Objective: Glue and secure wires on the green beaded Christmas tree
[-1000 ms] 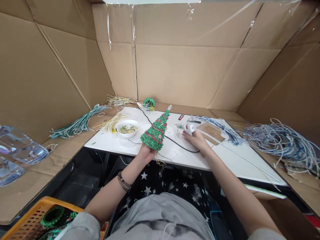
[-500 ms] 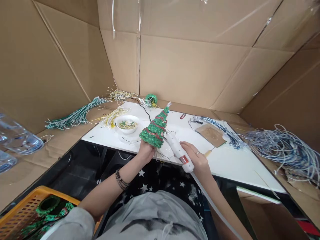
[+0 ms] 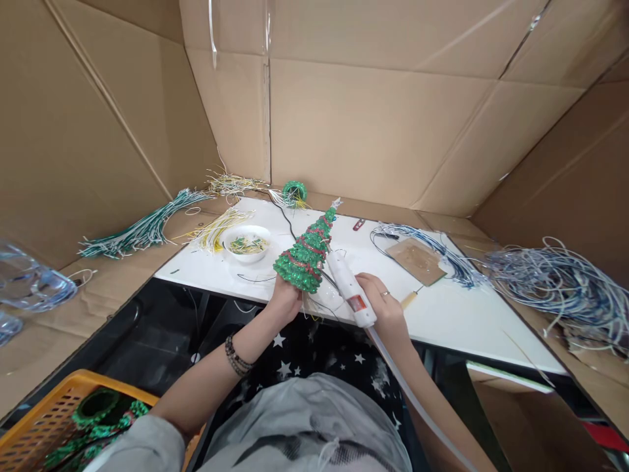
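Now holds both hands close together by the near edge of the white surface [image 3: 476, 321], neither one spread. Still grips the green beaded tree [image 3: 303, 257] from below with the left hand [image 3: 285, 304], closed at the wide base, finger placement hidden beneath; keeps it tilted, tip up and to the right, much as in both earlier frames. Clasps the white glue gun [image 3: 348, 287] in the right hand [image 3: 389, 313], fingers bent against its right side. Differs most here from one second ago: no longer reaches out to the right with the gun foreshortened, but brings it in lengthwise, nozzle toward the tree's right flank, too unclear to tell whether touching. Trails the pale glue stick [image 3: 411, 396] down along the right forearm instead of across the surface. Bares more of the wooden-handled tool [image 3: 409, 299] beside the brown board [image 3: 417, 261], and no longer shows the black cord [image 3: 284, 212] curving out to the right. Matches the half-second-old frame closely in the pose of both hands. Leaves unmoved, left of the tree, the white bowl [image 3: 246, 257] of wire clippings, just beside the yellow-and-white wires [image 3: 221, 228].
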Tool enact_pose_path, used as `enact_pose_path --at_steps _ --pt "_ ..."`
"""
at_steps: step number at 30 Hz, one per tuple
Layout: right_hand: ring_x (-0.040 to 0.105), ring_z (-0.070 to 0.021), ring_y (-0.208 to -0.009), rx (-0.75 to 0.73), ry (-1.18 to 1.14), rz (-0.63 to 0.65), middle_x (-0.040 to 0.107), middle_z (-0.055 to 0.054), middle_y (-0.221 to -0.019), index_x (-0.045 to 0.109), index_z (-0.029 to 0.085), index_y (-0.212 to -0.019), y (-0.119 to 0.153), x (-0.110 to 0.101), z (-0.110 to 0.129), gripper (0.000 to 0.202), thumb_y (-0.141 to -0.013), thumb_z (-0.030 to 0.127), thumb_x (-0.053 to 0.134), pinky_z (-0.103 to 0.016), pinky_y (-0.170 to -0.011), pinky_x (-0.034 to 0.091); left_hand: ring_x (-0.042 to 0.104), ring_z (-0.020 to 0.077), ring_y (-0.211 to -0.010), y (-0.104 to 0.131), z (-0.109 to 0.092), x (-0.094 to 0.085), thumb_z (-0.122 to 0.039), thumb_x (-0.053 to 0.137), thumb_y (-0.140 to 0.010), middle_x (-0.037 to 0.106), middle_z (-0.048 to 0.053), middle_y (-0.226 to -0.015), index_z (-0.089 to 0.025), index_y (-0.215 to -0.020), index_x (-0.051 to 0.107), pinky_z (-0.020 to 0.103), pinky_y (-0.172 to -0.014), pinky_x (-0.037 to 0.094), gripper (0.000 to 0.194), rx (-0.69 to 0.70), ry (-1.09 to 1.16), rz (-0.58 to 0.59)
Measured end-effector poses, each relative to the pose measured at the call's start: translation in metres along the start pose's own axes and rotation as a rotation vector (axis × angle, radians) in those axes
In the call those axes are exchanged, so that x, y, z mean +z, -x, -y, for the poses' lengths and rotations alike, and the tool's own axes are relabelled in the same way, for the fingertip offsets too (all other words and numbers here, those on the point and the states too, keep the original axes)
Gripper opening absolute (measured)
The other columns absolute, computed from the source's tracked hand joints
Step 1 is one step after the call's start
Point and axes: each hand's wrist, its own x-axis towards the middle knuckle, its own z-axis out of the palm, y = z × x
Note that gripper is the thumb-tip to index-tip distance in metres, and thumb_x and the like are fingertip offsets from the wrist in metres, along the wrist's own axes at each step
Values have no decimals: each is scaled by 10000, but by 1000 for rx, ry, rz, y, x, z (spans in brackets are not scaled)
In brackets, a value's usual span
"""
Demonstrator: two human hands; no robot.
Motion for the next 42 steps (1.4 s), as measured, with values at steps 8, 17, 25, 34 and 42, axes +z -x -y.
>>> enact_pose_path --at_steps 8,17,25,34,42 --pt "680 -179 -808 -4 73 23 690 -102 -964 580 185 -1002 -5 -2 4 184 -970 157 400 -239 -624 520 660 138 -705 4 -8 11 -277 914 -503 754 17 -847 -181 -950 727 267 -690 529 494 -21 38 18" --pt "656 -178 -795 34 25 -34 668 -94 -947 593 197 -982 2 6 1 202 -989 217 392 -236 -629 511 688 152 -795 7 -12 13 -259 926 -466 779 19 -927 -201 -911 753 259 -738 551 481 -44 19 -1" --pt "630 -166 -722 32 26 -40 659 -84 -918 576 196 -950 1 6 1 196 -983 192 383 -234 -588 482 667 145 -695 5 -12 14 -245 894 -540 752 14 -820 -197 -869 721 258 -652 537 375 -40 50 11" --pt "632 -171 -750 26 29 -37 647 -78 -908 543 204 -941 1 7 1 176 -990 177 375 -236 -599 470 664 142 -727 4 -10 11 -254 886 -573 746 19 -847 -193 -870 715 247 -671 528 348 -10 34 53" --pt "616 -159 -731 39 12 -44 637 -67 -895 539 202 -921 2 7 1 155 -971 161 398 -236 -602 461 670 138 -697 6 -12 13 -262 879 -583 750 20 -851 -183 -923 715 258 -668 548 386 -34 62 49"
